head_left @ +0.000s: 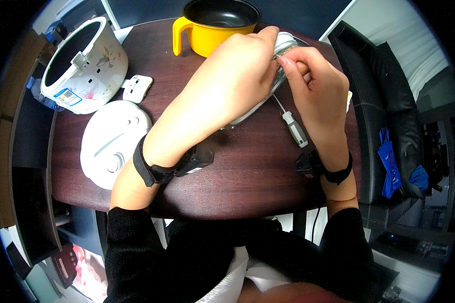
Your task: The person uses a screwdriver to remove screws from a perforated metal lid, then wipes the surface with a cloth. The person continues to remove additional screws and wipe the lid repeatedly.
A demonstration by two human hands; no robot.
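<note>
Both of my hands are close together over a clear container (253,111) with a white end (285,39), lying on the table beyond my wrists. My left hand (240,63) is bent and closed at the container, its back hiding most of the fingers and whatever they grip. From the right, my right hand (316,73) pinches thumb and forefinger together beside the left fingertips. What sits in that pinch is too small to name. Below the hands lies a screwdriver (295,130) with a grey and white handle, its shaft pointing toward the container.
A yellow pot (205,38) with a dark inside stands at the far edge. On the left are a white rice cooker body (98,70), a small white part (137,88) and a round white lid (103,129). A black sofa (371,113) borders the table's right side.
</note>
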